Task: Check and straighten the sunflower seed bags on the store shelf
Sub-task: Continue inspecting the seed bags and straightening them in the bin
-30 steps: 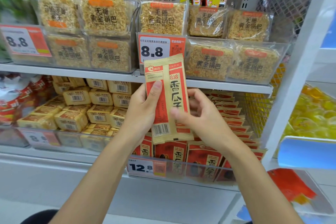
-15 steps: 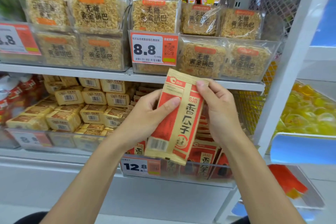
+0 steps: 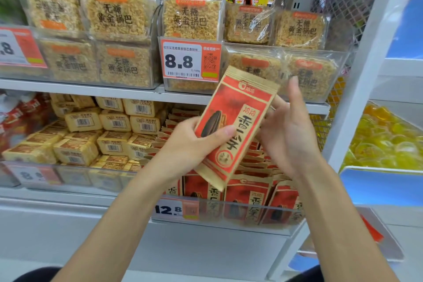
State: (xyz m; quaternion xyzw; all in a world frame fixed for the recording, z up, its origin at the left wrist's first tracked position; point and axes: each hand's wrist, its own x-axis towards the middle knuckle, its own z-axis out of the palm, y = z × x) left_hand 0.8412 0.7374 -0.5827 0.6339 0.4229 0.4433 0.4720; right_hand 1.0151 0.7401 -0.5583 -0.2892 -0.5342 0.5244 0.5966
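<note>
**One seed bag held up in front of the shelf**

The left hand (image 3: 187,144) is clamping its grip on a sunflower seed bag (image 3: 240,107), the thumb pressing on the printed front while the fingers are wrapping behind it. The bag is hanging in the air, tilted with its top leaning to the right and its red face turned to the camera. The right hand (image 3: 288,135) is hovering just beside the bag's right edge, its grip apart, the fingers straight and the forefinger pointing up; whether a fingertip is touching the edge cannot be told.

Directly below the held bag, a row of seed bags (image 3: 249,197) is standing upright in a clear bin (image 3: 231,218), with a 12.8 price tag (image 3: 169,209) sitting on the bin front, below and left of the bag. To the bag's left, yellow wrapped blocks (image 3: 114,142) are lying stacked. Above it, an 8.8 price tag (image 3: 191,60) is showing among packs of rice crust (image 3: 192,18). Well to its right, yellow jelly cups (image 3: 384,142) are filling a tray.
</note>
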